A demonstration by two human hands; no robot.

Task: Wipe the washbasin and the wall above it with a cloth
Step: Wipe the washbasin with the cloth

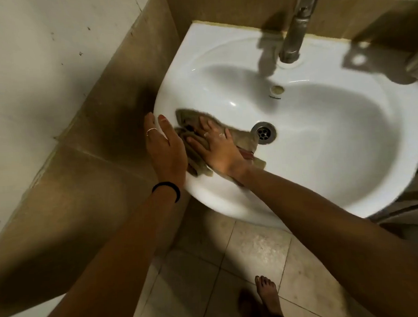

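A white washbasin (328, 152) fills the middle and right of the head view. A crumpled brownish cloth (191, 120) lies on the left inner slope of the bowl, reaching toward the metal drain (263, 132). My right hand (217, 148) lies flat on the cloth with fingers spread, pressing it against the bowl. My left hand (165, 146) rests on the basin's left rim beside the cloth, fingers extended, holding nothing. The wall above the basin (231, 7) shows as a brown tile band with lighter tile over it.
A metal tap (295, 27) rises at the back of the basin above an overflow hole (277, 89). Pale and brown tiled wall (54, 93) stands close on the left. Beige floor tiles (233, 266) lie below, with a bare foot (268, 298) on them.
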